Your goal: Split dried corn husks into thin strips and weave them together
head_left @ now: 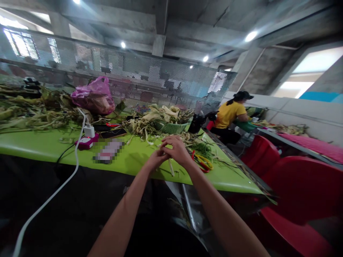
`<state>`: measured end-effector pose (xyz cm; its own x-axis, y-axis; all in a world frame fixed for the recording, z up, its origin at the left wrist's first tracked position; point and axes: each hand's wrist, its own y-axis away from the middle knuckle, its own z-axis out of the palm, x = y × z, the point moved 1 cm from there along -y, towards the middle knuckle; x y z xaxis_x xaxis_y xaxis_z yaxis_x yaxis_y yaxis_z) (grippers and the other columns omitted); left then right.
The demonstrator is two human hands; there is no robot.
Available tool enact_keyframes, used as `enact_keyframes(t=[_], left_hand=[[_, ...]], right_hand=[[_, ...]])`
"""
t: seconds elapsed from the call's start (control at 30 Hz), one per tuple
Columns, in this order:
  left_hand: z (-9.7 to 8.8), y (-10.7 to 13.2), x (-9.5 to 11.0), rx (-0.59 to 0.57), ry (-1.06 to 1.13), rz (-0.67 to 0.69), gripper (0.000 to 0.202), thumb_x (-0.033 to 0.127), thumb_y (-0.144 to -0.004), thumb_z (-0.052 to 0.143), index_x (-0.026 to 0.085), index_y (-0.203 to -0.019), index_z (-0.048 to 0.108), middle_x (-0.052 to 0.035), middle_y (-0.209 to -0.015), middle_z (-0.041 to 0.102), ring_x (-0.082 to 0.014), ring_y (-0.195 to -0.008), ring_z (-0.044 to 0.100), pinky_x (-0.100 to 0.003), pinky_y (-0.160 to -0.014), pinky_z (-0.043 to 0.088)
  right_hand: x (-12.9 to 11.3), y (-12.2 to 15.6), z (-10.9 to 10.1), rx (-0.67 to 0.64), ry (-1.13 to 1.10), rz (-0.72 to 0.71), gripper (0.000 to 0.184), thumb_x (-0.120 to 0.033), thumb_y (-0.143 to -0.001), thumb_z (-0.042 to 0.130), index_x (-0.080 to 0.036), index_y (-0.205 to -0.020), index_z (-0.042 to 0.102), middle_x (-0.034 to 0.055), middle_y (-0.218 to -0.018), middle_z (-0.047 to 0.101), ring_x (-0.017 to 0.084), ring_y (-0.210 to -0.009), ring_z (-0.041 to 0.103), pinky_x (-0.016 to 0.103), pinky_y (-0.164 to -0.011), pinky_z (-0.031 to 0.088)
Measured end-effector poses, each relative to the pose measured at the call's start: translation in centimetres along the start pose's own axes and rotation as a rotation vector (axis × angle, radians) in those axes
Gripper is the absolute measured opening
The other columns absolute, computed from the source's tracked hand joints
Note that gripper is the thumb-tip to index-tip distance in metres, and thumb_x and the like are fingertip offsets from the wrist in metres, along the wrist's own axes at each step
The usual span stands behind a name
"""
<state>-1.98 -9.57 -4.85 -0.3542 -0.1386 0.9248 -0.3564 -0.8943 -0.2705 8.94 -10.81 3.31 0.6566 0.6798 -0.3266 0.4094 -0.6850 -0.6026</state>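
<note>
Across the green bench (40,142), dried plant material (26,110) lies loose in a long heap at the left, and more pale leaves (166,114) fill a green basket (174,128); most of it looks unworked and no finished piece shows, so little seems done and much left. Both forearms (134,194) stretch forward and converge, the right hand (175,144) curled to meet the left hand (158,157) near the basket. Just below them is a narrow pale strip (171,168); whether either grip holds it, I cannot tell.

Green tabletop (40,144) — dry leaves (32,117), power strip (86,143)
</note>
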Motion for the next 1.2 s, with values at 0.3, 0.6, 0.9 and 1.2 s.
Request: enact_keyframes(t=[0.3, 0.6, 0.9, 1.2], left_hand=[[0.1, -0.2, -1.7, -0.240, -0.173, 0.017, 0.049, 0.059, -0.070, 0.059, 0.013, -0.082, 0.066, -0.0056, -0.081, 0.065, -0.0177, -0.083, 0.056, -0.028, -0.082, 0.041], [0.3, 1.0, 0.7, -0.138, -0.199, -0.030, 0.049, 0.061, -0.073, 0.054, 0.015, -0.079, 0.068, 0.0015, -0.061, 0.048, -0.0094, -0.057, 0.039, -0.022, -0.056, 0.031], [0.2, 1.2, 1.7, 0.054, 0.064, -0.068, 0.050, 0.061, -0.076, 0.047, 0.014, -0.071, 0.063, 0.0033, -0.051, 0.039, -0.0078, -0.047, 0.028, -0.023, -0.047, 0.025], [0.4, 1.2, 1.6, 0.090, 0.104, -0.017, 0.032, 0.047, -0.077, 0.054, 0.016, -0.079, 0.054, 0.0027, -0.057, 0.050, -0.0078, -0.050, 0.039, -0.021, -0.048, 0.026]], right_hand=[[1.8, -0.9, 0.8, 0.150, -0.137, 0.170, 0.009, -0.030, -0.072, 0.066, -0.021, -0.071, 0.067, 0.0033, -0.079, 0.069, 0.022, -0.085, 0.058, 0.035, -0.082, 0.039], [1.4, -0.8, -0.7, 0.312, -0.123, 0.242, 0.024, -0.040, -0.076, 0.061, -0.022, -0.088, 0.070, 0.0060, -0.095, 0.068, 0.024, -0.096, 0.057, 0.037, -0.089, 0.037], [2.5, 2.5, -0.3, 0.088, -0.448, 0.574, 0.037, -0.053, -0.075, 0.058, -0.017, -0.071, 0.063, 0.0014, -0.066, 0.060, 0.016, -0.062, 0.051, 0.029, -0.063, 0.039], [2.5, 2.5, 1.4, 0.143, -0.726, 0.590, 0.028, -0.043, -0.064, 0.070, -0.016, -0.069, 0.062, -0.0014, -0.065, 0.060, 0.012, -0.061, 0.051, 0.026, -0.065, 0.039]])
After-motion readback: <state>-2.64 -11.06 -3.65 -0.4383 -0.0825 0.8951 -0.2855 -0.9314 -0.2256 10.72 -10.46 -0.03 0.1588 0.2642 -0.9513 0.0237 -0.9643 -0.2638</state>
